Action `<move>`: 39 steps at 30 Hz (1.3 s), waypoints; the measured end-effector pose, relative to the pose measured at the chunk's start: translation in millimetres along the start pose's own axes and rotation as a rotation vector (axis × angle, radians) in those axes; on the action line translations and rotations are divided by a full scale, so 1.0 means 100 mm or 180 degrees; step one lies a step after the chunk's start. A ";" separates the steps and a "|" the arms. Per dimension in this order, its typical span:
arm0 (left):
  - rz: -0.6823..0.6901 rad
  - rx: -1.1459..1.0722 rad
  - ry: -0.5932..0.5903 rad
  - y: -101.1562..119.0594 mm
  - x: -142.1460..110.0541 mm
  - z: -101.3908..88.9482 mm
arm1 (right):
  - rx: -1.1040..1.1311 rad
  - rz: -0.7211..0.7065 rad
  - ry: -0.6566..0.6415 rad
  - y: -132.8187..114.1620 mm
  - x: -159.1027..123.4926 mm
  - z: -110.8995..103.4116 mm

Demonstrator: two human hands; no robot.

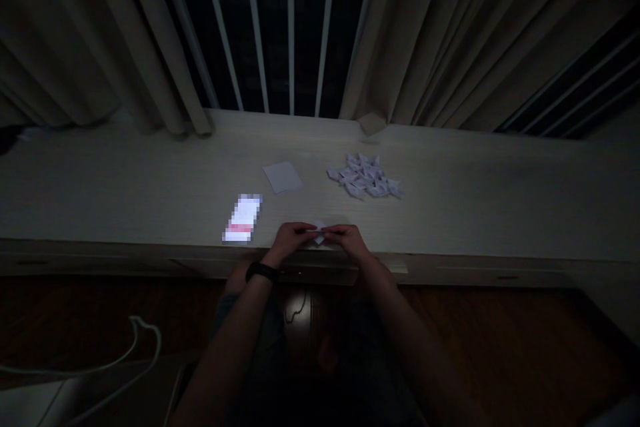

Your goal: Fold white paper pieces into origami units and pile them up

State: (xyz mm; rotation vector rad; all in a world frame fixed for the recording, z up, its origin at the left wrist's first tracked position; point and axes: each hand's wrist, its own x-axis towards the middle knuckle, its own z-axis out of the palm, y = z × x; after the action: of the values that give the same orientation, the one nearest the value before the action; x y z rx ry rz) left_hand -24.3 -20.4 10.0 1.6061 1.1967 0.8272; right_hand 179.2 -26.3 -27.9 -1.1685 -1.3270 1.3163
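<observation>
Near the front edge of the pale ledge, a small folded white paper (319, 235) is pinched from both sides. My left hand (294, 237), with a dark band on its wrist, grips the left side of this paper with closed fingers. From the right, my right hand (347, 237) holds the opposite side the same way. The fingers cover part of the paper, so its exact folds are hidden. Beyond my hands lies a cluster of several folded paper pieces (365, 177). A flat stack or sheet of square white paper (283, 177) rests to their left.
A lit phone with a blurred screen (243, 217) lies left of my hands on the ledge (465, 207). Curtains (425, 33) and a barred window (270, 27) stand behind. A white cable (159, 340) curves at lower left. The room is dim.
</observation>
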 end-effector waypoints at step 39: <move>0.0057 0.0176 0.0507 -0.15 0.03 0.14 | -0.0169 -0.0189 0.1224 -0.08 -0.01 0.29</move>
State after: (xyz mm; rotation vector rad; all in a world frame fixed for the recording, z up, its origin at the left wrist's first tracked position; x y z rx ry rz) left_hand -15.7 -20.0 -8.5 1.6217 1.3289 0.9556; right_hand 150.8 -31.5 -20.3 -1.3301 -1.1096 0.9584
